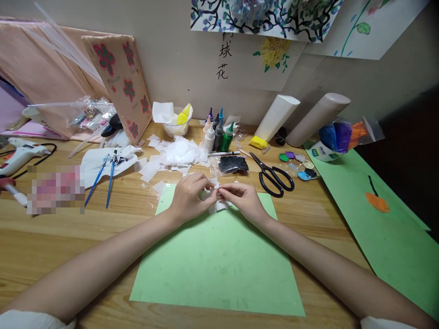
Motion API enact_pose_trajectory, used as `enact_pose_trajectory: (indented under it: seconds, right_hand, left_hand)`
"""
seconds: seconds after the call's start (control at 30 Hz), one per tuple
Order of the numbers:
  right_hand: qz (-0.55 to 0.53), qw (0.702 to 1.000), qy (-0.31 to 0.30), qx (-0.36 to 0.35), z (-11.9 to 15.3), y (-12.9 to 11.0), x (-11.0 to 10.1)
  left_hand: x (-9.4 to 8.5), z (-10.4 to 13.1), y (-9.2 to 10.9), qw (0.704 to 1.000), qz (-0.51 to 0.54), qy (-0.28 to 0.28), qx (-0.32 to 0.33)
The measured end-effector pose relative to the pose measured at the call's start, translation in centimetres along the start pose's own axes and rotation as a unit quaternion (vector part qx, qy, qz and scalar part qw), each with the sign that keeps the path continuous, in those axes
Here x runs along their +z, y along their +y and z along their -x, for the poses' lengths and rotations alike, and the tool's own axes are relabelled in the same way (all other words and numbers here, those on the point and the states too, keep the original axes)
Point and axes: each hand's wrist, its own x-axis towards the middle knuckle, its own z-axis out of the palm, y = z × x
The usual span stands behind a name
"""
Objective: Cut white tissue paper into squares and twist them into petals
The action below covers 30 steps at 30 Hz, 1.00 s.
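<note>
My left hand (pixel 190 197) and my right hand (pixel 245 200) meet over the far edge of a light green sheet of paper (pixel 212 265). Between their pinched fingertips is a small scrap of white tissue paper (pixel 216 186). More white pieces (pixel 219 205) lie on the sheet just under the fingers, partly hidden by them. Behind the hands rises a loose heap of white paper squares (pixel 181 153). Black-handled scissors (pixel 272 176) lie partly spread to the right of my right hand. A clear packet with something black inside (pixel 233 164) is just beyond the fingers.
Several paint bottles (pixel 218 136) and a bowl (pixel 175 128) stand along the wall. Two paintbrushes (pixel 109 183) lie on white paper at left, beside a glue gun (pixel 24 153). Paint caps (pixel 298 157) sit right, near another green sheet (pixel 394 228) and two upright rolls (pixel 318 119).
</note>
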Motion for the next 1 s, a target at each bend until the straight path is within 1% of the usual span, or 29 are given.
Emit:
enact_pose_trajectory:
  seconds: [0.17, 0.27, 0.5, 0.6, 0.73, 0.87, 1.0]
  right_hand:
    - [-0.018, 1.000, 0.004, 0.012, -0.16, 0.15, -0.17]
    - [-0.023, 1.000, 0.004, 0.012, -0.22, 0.20, -0.22]
    - [-0.011, 1.000, -0.020, 0.005, -0.33, 0.29, -0.28]
    - [-0.007, 1.000, -0.017, 0.006, -0.33, 0.21, -0.27]
    - [-0.006, 1.000, -0.005, 0.011, -0.27, -0.05, -0.21]
    - [-0.003, 1.000, -0.001, 0.014, -0.29, -0.05, -0.14]
    - [-0.019, 0.999, -0.009, 0.031, -0.38, 0.23, -0.21]
  left_hand:
    - [0.02, 0.08, -0.04, 1.000, 0.018, 0.008, 0.006]
    - [0.02, 0.17, -0.14, 0.999, 0.028, 0.001, 0.016]
    - [0.20, 0.31, -0.45, 0.999, 0.016, -0.001, 0.031]
    - [0.14, 0.24, -0.27, 1.000, 0.013, 0.002, 0.024]
    - [-0.15, 0.09, 0.15, 1.000, 0.009, 0.011, -0.003]
    - [-0.26, 0.13, 0.17, 1.000, 0.002, 0.013, -0.003]
    - [-0.12, 0.19, -0.08, 1.000, 0.014, 0.011, 0.000]
